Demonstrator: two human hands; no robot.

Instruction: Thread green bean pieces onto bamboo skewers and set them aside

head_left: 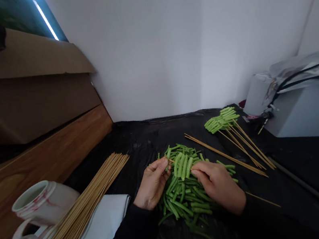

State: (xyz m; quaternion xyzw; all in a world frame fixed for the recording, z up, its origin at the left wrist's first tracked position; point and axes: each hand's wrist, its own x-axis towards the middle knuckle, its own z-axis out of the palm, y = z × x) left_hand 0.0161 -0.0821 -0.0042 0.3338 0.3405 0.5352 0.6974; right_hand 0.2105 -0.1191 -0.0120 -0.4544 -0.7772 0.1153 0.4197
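My left hand (153,182) pinches a short green bean piece at the tip of a bamboo skewer (261,199). My right hand (219,185) is closed on that skewer, whose tail sticks out to the right past my wrist. Several bean pieces (183,165) are threaded side by side on it between the two hands. Under the hands lies a pile of cut green beans (184,197) on the black plastic sheet (138,139).
A thick bundle of bare bamboo skewers (80,214) lies left on a white cloth (104,226), beside a white mug (39,203). Finished bean skewers (223,119) and loose sticks (226,155) lie at the back right. Cardboard box (28,100) left, grey box with cables (307,111) right.
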